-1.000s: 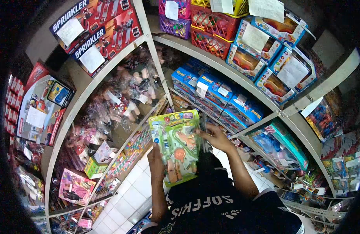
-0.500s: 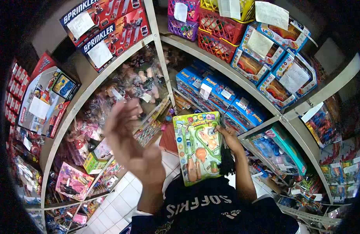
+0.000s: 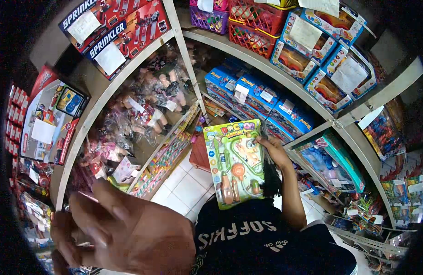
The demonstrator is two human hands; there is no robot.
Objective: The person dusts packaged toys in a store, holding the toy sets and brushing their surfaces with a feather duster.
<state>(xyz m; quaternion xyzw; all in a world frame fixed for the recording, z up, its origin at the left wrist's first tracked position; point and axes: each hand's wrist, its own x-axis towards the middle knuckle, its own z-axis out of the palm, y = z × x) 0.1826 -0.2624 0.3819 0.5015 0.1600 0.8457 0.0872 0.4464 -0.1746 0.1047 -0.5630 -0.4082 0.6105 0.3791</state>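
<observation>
My right hand (image 3: 274, 152) grips a carded toy doctor set (image 3: 235, 172) by its upper right edge. The pack is green and yellow with "DOCTOR" lettering, and its front, with orange and green plastic pieces, faces up at me. Black fringe-like strands (image 3: 271, 183) hang beside the pack, below my right hand; what they belong to is hidden. My left hand (image 3: 124, 227) is close to the camera at the lower left, its fingers bent but apart, with nothing seen in it. Behind its fingers lie pink packaged toys (image 3: 99, 160) on the shelf.
Metal shelves curve around me. They bear red Sprinkler boxes (image 3: 129, 34), bagged dolls (image 3: 152, 107), blue boxes (image 3: 259, 98), window boxes (image 3: 305, 39) and plastic baskets (image 3: 252, 39). A reddish-brown block (image 3: 200, 153) stands on the white tiled floor (image 3: 179, 185).
My left hand has swung down and left, nearer the camera, away from the bagged dolls. The doctor set stays in my right hand, nearly in place. The view has shifted slightly.
</observation>
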